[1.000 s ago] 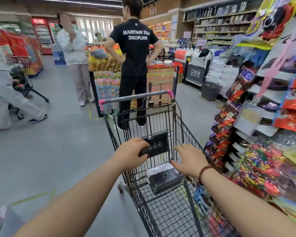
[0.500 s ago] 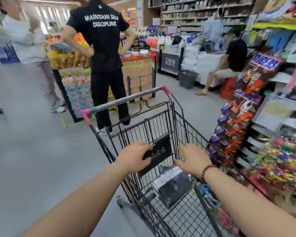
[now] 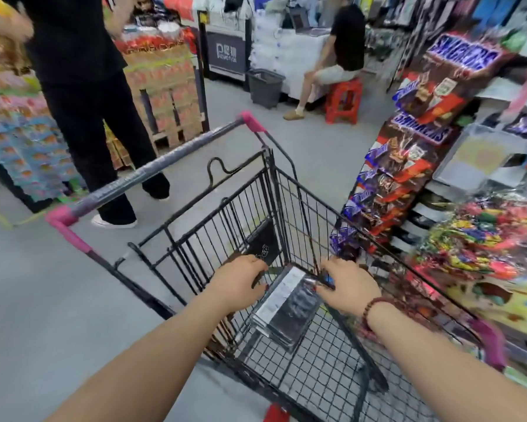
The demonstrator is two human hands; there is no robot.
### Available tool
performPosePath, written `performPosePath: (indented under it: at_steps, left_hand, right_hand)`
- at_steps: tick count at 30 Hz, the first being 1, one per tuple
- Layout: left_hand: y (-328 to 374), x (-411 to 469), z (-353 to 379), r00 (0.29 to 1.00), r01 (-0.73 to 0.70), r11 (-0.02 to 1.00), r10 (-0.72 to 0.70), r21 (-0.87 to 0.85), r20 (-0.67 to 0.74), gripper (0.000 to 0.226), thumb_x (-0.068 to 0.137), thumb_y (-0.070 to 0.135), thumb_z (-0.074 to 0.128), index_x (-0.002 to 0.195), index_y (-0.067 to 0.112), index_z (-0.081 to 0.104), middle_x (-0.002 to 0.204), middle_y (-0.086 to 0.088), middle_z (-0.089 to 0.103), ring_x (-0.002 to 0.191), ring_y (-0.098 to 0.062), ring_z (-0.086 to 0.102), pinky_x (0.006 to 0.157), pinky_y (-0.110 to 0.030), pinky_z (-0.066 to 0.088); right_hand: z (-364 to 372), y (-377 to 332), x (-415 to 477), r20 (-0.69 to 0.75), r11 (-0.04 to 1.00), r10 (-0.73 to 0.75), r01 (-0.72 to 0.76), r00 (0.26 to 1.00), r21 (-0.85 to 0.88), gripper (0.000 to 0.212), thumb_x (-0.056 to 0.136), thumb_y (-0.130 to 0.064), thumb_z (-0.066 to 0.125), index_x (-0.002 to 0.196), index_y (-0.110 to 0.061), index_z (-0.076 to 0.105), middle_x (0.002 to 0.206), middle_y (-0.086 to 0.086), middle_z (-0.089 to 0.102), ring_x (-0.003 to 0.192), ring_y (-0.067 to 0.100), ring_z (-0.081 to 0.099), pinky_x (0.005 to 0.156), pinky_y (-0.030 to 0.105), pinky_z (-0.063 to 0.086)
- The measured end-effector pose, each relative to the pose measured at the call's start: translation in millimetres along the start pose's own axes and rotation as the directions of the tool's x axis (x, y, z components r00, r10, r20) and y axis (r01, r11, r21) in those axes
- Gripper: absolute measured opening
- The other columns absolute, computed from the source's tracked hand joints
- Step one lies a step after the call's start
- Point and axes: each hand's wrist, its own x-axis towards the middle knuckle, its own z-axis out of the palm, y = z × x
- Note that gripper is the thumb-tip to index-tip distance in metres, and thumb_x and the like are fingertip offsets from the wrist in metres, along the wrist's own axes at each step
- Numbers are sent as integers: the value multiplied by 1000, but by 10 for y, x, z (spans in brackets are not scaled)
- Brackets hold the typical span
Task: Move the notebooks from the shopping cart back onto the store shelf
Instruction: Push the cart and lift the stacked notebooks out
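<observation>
Both hands reach into the black wire shopping cart (image 3: 286, 190). Left hand (image 3: 241, 281) curled at the left edge of the shrink-wrapped notebook stack (image 3: 289, 312); right hand (image 3: 347, 284) fingers bent over its far right corner. Stack lies flat on the cart floor. Snickers display (image 3: 408, 153) just right.

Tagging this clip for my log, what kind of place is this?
Most likely a supermarket: a wire shopping cart holding notebooks, a rack of Snickers bags on the right, and stacked snack displays across the aisle.
</observation>
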Motion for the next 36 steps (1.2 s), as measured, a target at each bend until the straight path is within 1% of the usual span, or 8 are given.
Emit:
performPosePath:
  at_steps: [5, 15, 18, 20, 22, 24, 29, 36]
  left_hand:
    - [-119, 501, 169, 998, 14, 1000, -13, -9, 63, 47, 89, 38, 52, 133, 23, 48, 128, 1, 53, 118, -19, 50, 96, -40, 47]
    - [-271, 1223, 800, 977, 35, 994, -13, -103, 211, 44, 88, 36, 57, 129, 20, 52, 131, -1, 52, 122, -20, 48, 98, -36, 44]
    - [-338, 1379, 1055, 954, 7, 995, 24, -100, 298, 45, 89, 35, 57, 130, 17, 52, 129, -2, 54, 122, -20, 49, 96, -35, 44]
    - [-409, 1485, 1258, 939, 8, 994, 30, -112, 342, 45, 89, 34, 57, 130, 15, 51, 128, -4, 55, 120, -22, 50, 94, -35, 45]
    - [-473, 1571, 1455, 927, 16, 994, 26, -109, 375, 49, 89, 34, 58, 133, 15, 49, 130, -6, 55, 121, -23, 50, 95, -34, 45]
    - [-541, 1656, 1664, 910, 6, 994, 38, -106, 413, 51, 89, 34, 58, 135, 14, 47, 137, -7, 51, 125, -23, 47, 98, -32, 42]
    - [-710, 1785, 2133, 912, 94, 972, 2, -215, 410, 55, 83, 33, 60, 133, 12, 49, 134, -11, 50, 128, -28, 44, 102, -35, 40]
    - [-818, 1739, 2650, 946, 210, 910, -98, -357, 309, 61, 72, 26, 62, 129, 5, 48, 124, -12, 54, 119, -25, 47, 103, -35, 38]
  right_hand:
    - [213, 182, 365, 32, 997, 58, -60, 998, 45, 50, 85, -50, 53, 125, -21, 50, 121, 5, 56, 114, 24, 52, 90, 34, 47]
    - [790, 454, 770, 138, 949, 231, -254, 963, 189, 47, 89, -47, 48, 127, -19, 49, 122, 7, 55, 114, 25, 51, 85, 35, 48]
    - [1034, 499, 801, 174, 916, 283, -319, 943, 242, 35, 88, -42, 47, 109, -16, 55, 109, 8, 58, 104, 27, 54, 75, 34, 49]
    - [1223, 515, 820, 216, 867, 341, -395, 915, 304, 29, 87, -41, 48, 95, -15, 58, 99, 7, 59, 97, 27, 56, 72, 33, 49]
    - [1414, 515, 829, 247, 810, 395, -463, 885, 361, 28, 87, -38, 49, 95, -14, 62, 101, 8, 61, 99, 28, 58, 80, 35, 50]
    - [1608, 504, 866, 300, 770, 439, -526, 847, 361, 31, 90, -34, 50, 105, -11, 64, 110, 10, 63, 108, 29, 56, 91, 34, 46]
    - [2180, 436, 988, 396, 633, 535, -664, 747, 397, 50, 90, -44, 53, 127, -11, 48, 126, 13, 56, 117, 30, 51, 89, 32, 45]
    - [2708, 288, 1236, 398, 199, 731, -731, 554, 653, 79, 70, -52, 75, 128, -13, 38, 127, 9, 51, 108, 25, 57, 81, 27, 45]
